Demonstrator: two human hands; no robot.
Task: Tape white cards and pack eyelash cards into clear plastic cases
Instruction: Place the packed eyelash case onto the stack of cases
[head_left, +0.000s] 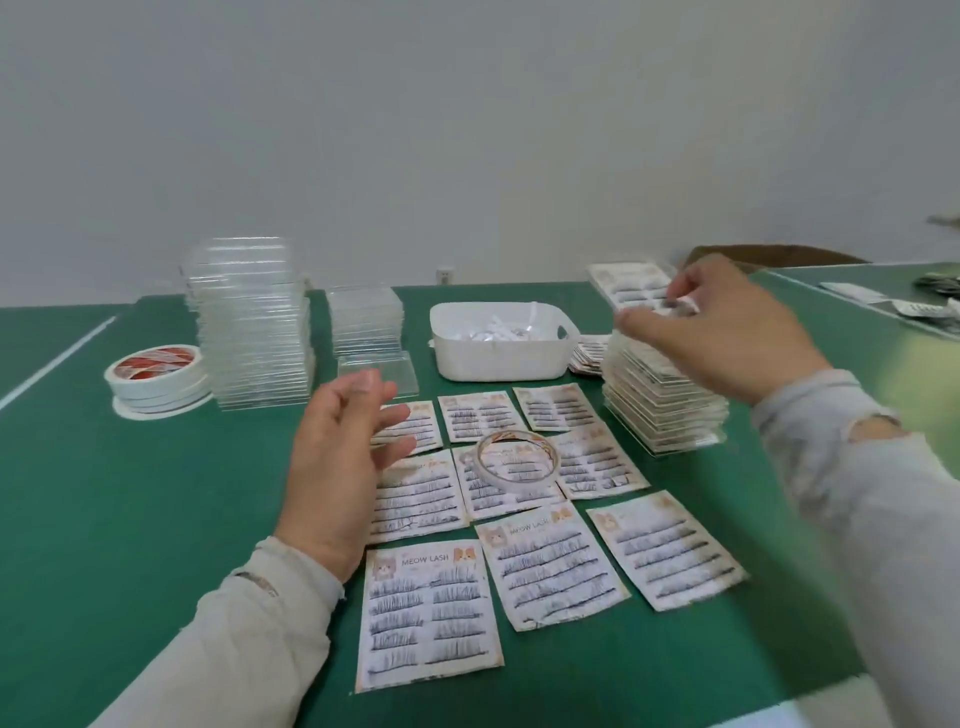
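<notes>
table (130, 519): green mat surface, white line running across the far-left corner; second green surface at far right, cut off by the frame edge
wall (467, 130): plain grey-white, fills the upper half
left hand (345, 467): fingers spread and relaxed, holds nothing, hovers over the left column of the card grid and hides part of the top-left card; fingertips motion-blurred
right hand (727, 327): raised over the packed stack, thumb and fingers pinching a clear case with an eyelash card inside (636, 286), tilted up off the stack; blur, exact contact points hard to make out
sleeves (234, 639): light grey, frayed cuffs, right one heavily blurred at the frame edge
tall stack of empty clear cases (254, 327): far left of centre, edges blurred
packed-case stack (665, 400): right of the grid, under the right hand, cards visible through the plastic
short stack of clear cases (366, 317): behind the left hand, one single case (379, 371) lying flat in front of it
white bin (501, 340): between the short stack and the packed stack, holds white paper strips, contents unclear
eyelash cards (431, 613): nine loose in a three-by-three grid, flat on the mat, "MEOW LASH" print with cat graphics, rows of dark lashes, worn edges
tape rolls, red-and-white core (156, 376): stacked, far left, beside the tall stack
tape roll, nearly used up (517, 462): lies flat on the centre card of the grid
small card pile (589, 353): behind the bin's right side, mostly hidden
</notes>
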